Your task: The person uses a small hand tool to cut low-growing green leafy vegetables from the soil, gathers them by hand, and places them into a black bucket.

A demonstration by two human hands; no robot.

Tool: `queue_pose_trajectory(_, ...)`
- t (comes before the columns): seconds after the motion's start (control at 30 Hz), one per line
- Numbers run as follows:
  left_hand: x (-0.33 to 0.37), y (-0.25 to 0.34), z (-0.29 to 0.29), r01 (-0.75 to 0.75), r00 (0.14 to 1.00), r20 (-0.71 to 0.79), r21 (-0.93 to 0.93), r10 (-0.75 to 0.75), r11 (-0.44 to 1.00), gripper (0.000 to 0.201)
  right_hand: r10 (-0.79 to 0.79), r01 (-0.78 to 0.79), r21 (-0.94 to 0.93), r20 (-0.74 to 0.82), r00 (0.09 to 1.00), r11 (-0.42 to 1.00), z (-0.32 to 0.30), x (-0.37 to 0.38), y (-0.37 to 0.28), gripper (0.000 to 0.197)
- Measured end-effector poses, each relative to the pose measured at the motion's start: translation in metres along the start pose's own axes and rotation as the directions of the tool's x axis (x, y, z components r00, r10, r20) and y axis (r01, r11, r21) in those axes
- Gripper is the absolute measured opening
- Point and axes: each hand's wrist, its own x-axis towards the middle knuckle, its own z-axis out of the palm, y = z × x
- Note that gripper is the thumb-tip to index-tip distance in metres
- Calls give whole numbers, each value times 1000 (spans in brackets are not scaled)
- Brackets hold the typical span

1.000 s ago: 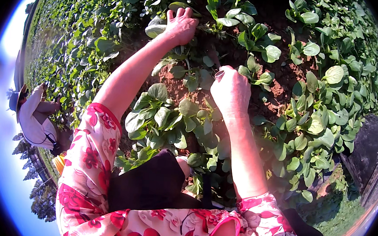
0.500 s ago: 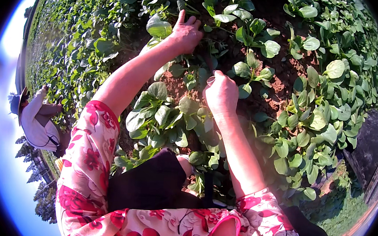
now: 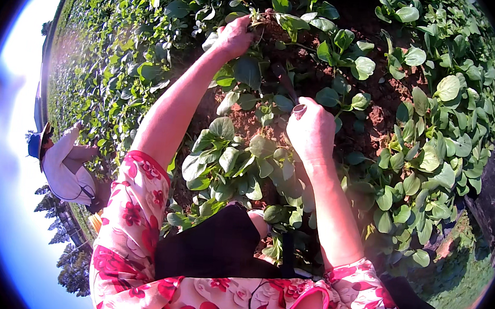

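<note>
I see glare whitening the sky (image 3: 20, 75) at left, hard sun on leaves (image 3: 222, 128) above deep shadows, slight haze, and curved, blackened edges.

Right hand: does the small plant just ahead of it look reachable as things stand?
Likely yes: nothing visible blocks the right hand from the small plant, though a dark tool fills its grip.

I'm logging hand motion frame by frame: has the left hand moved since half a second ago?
Yes, leftward: the left hand now has a wider gap between it and the rounded, sunlit leaf to its right.
</note>
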Motion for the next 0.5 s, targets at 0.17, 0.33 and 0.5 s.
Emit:
queue_pose_trajectory(0.17,11,8,-14,85,996,10,-63,-85,994,40,-57,58,-143,12,998,988,6,7,1,11)
queue_pose_trajectory(0.33,-5,42,-14,25,1000,-15,141,-23,990,40,-66,86,-160,126,990,983,-3,9,-3,9)
queue_pose_trajectory(0.5,-34,75,-50,-175,977,-83,216,197,960,20,-72,132,-211,269,960,968,-3,-19,-2,6)
